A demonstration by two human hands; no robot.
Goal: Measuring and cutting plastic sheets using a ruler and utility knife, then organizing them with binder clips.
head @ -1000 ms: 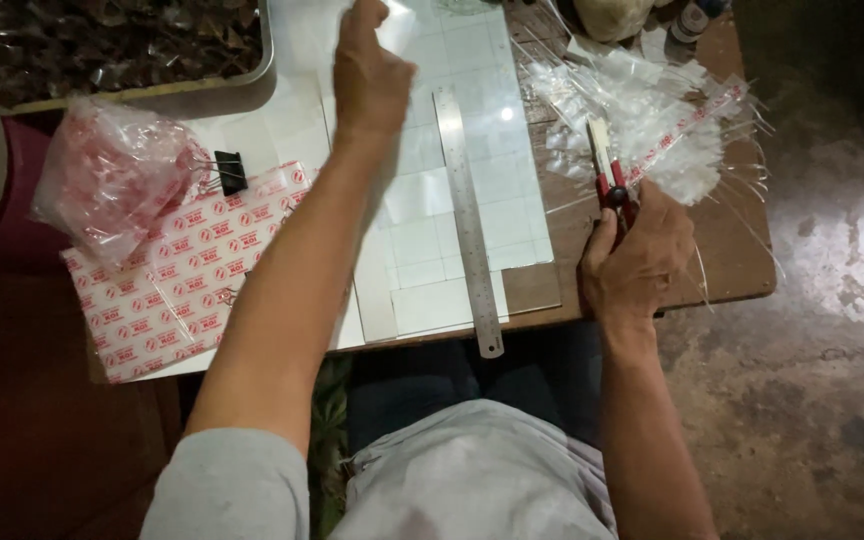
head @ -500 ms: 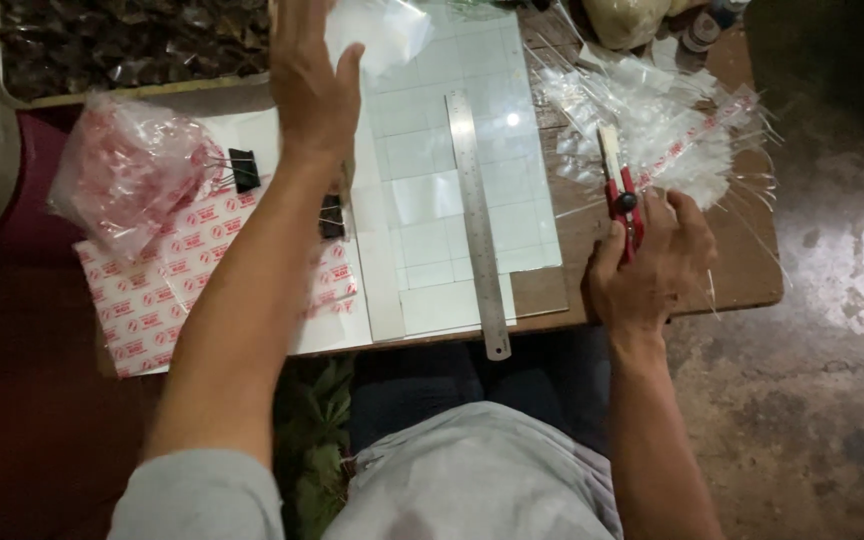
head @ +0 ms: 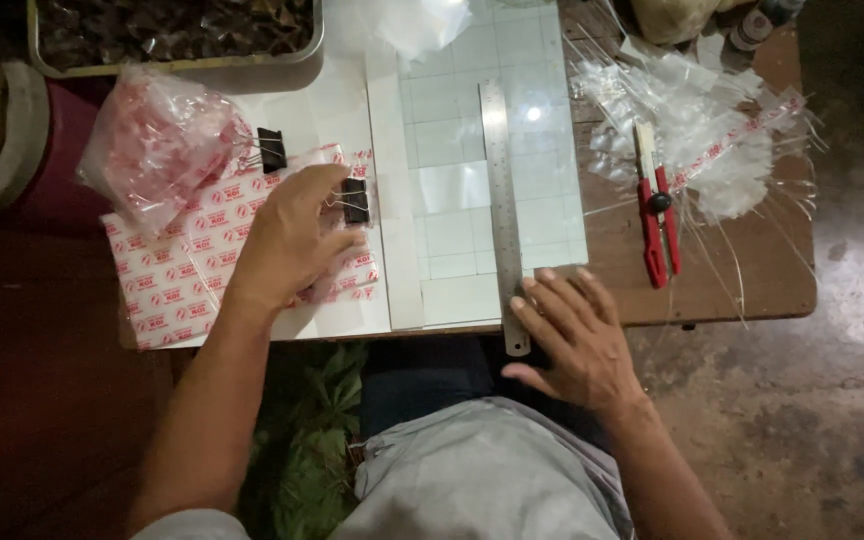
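**Both hands relocated; cutter set down**

Your left hand (head: 297, 240) has come down from the far sheet and now lies flat, fingers loosely spread, on the red-printed packets (head: 177, 285) — gripping nothing. Your right hand (head: 577, 340) has let go of the red cutter (head: 657, 215) and rests open at the near end of the steel ruler (head: 502, 215). Count — one ruler, one cutter, two black binder clips (head: 355, 199), one metal tray (head: 177, 65).

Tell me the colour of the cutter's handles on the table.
Red handles on the cutter, clearest in the head view.
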